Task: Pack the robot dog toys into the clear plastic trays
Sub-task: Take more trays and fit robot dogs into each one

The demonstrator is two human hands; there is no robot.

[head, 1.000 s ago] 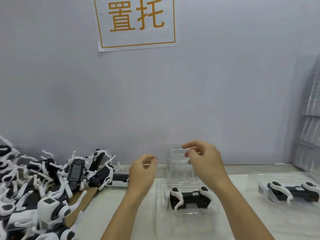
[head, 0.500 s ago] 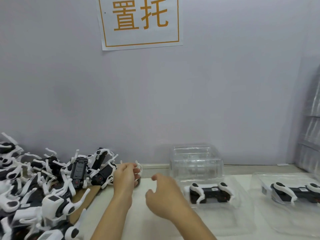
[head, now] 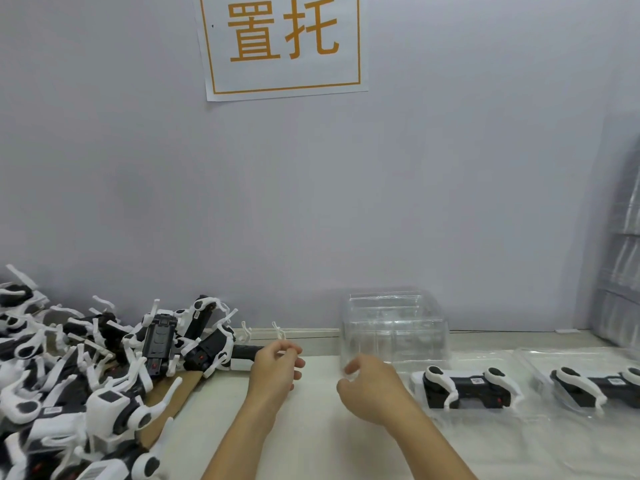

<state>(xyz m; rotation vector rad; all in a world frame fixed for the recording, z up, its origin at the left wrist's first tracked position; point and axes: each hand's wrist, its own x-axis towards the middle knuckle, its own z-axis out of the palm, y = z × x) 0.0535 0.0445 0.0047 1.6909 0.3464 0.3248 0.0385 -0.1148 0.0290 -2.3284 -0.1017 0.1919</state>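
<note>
Clear trays on bench hold two dogs; big pile left unpacked. Left hand fingers pinch next dog's leg at pile's edge; right hand loosely curled, empty.

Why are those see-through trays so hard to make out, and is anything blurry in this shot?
Head view: the stack of clear trays shows only by faint glare lines against the grey wall; light is soft and even, shadows weak. The right hand has smeared fingertips, motion blur. The wide lens bends the tray stack at the right edge.
</note>
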